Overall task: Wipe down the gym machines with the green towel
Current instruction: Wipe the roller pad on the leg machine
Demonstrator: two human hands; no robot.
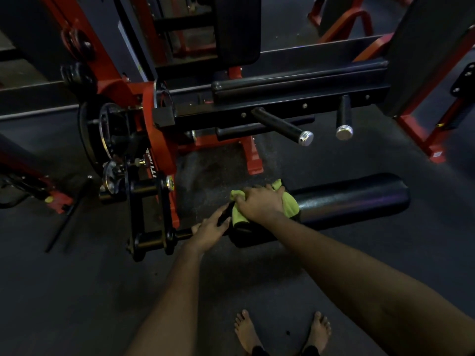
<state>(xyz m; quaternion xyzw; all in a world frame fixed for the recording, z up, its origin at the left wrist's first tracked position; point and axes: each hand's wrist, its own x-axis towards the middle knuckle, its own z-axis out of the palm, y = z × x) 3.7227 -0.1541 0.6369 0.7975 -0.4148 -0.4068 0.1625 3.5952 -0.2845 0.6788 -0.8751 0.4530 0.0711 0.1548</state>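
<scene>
A black padded roller (347, 199) of a red and black gym machine (156, 140) lies across the middle of the view. The green towel (290, 204) is bunched over the roller's left end. My right hand (259, 201) grips the towel and presses it onto the pad. My left hand (210, 229) holds the roller's left end where the black bar (154, 240) meets it, fingers wrapped round the edge.
Two black handles with chrome caps (305, 137) (344, 131) stick out toward me above the roller. A long black seat pad (295, 80) sits behind them. Another red frame (421, 129) stands at the right. My bare feet (246, 330) stand on the dark rubber floor.
</scene>
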